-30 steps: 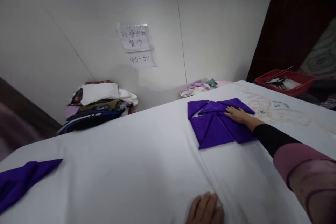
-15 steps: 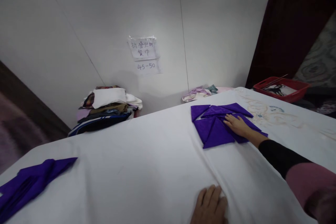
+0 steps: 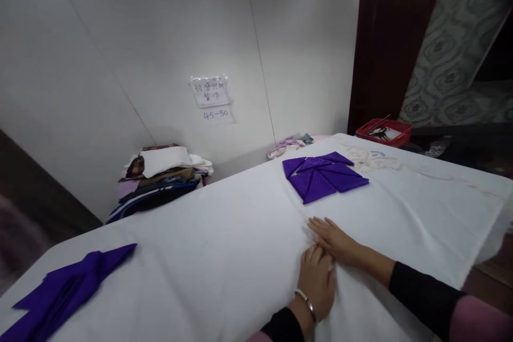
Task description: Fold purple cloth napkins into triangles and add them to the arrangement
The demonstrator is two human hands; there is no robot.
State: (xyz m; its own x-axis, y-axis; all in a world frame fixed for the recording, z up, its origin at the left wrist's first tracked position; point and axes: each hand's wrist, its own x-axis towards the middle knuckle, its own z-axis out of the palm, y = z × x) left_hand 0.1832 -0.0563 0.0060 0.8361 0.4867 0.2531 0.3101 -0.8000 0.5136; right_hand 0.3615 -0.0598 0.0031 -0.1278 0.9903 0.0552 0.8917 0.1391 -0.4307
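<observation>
On the white tablecloth (image 3: 224, 240), my right hand (image 3: 334, 238) lies flat with its fingers stretched to the left. My left hand (image 3: 317, 278), with a silver bracelet at the wrist, rests palm down just below it. The hands touch or overlap at the fingertips, and small creases run through the cloth beside them. Beyond them lie folded purple napkins (image 3: 320, 179), arranged in flat angular pieces, with neither hand on them. Another purple cloth (image 3: 76, 288), folded with a pointed end, lies at the left side of the table.
A pile of folded clothes (image 3: 164, 176) stands beyond the table's far edge at left. Pink and green cloths (image 3: 286, 147) lie farther right, by the wall. A red basket (image 3: 385, 133) with small items sits at the back right. Handwritten paper signs (image 3: 212, 99) hang on the wall.
My right hand has left the purple napkins and come back toward me, down to the tablecloth beside my left hand. My left hand has moved slightly forward. The view has turned right.
</observation>
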